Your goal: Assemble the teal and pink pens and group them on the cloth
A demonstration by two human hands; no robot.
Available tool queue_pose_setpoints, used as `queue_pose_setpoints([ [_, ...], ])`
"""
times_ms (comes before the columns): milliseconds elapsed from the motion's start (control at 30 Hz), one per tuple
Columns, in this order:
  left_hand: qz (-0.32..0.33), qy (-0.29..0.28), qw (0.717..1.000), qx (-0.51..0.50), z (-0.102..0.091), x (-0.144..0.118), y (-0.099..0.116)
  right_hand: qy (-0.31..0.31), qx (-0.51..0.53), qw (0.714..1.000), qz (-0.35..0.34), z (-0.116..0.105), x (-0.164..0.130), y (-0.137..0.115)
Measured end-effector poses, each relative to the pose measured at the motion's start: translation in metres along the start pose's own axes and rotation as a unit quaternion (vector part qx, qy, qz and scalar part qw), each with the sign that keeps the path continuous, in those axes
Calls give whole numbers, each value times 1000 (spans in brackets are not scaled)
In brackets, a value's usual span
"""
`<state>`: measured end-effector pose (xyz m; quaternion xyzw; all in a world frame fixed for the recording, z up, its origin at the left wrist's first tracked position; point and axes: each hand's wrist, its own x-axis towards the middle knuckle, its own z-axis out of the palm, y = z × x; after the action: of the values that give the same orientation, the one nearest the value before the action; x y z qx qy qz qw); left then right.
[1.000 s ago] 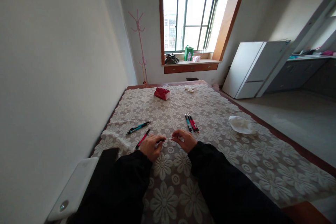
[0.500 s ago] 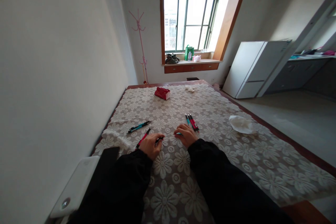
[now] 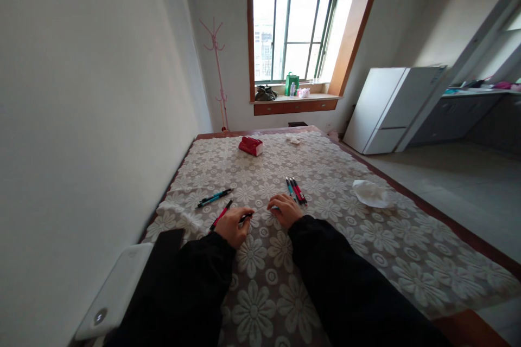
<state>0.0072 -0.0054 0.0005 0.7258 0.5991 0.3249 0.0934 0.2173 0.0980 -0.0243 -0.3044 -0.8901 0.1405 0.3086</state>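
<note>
My left hand (image 3: 235, 226) is closed in a pinch around a dark pen part (image 3: 246, 217) just above the tablecloth. Close by on the right, my right hand (image 3: 286, 210) pinches a teal pen part (image 3: 275, 207), mostly covered by the fingers. A thin, faint line seems to span the small gap between the fingertips; I cannot make out what it is. Beside my left hand lies a red and black pen (image 3: 221, 215), with teal and black pens (image 3: 215, 197) farther off. Several teal and red pens (image 3: 296, 191) lie side by side beyond my right hand.
A floral tablecloth (image 3: 254, 309) covers the table. On it are a red tissue pack (image 3: 251, 146), crumpled white tissue (image 3: 371, 193) at right, and a smaller white scrap (image 3: 293, 140) at the back. A white device (image 3: 114, 290) and a black flat object (image 3: 165, 246) sit by the left wall.
Both hands stay nearly in place, still pinching the pen parts. A thin line now shows faintly between the fingertips. The view has tilted slightly.
</note>
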Motion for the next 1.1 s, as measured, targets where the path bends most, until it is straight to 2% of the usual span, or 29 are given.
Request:
queue_pose_setpoints([
  [200,-2,0,1000,2,0,0,0,-27,-12,998,56,3,-1,-1],
  [833,4,-11,1000,0,0,0,-1,-60,10,995,76,8,0,2],
  [967,2,-13,1000,0,1,0,-2,-49,60,995,66,6,1,2],
  [1033,2,-12,1000,-1,1,0,-2,-25,119,991,62,3,2,3],
  [1100,0,-10,1000,-3,1,0,-3,9,215,974,76,-1,3,3],
])
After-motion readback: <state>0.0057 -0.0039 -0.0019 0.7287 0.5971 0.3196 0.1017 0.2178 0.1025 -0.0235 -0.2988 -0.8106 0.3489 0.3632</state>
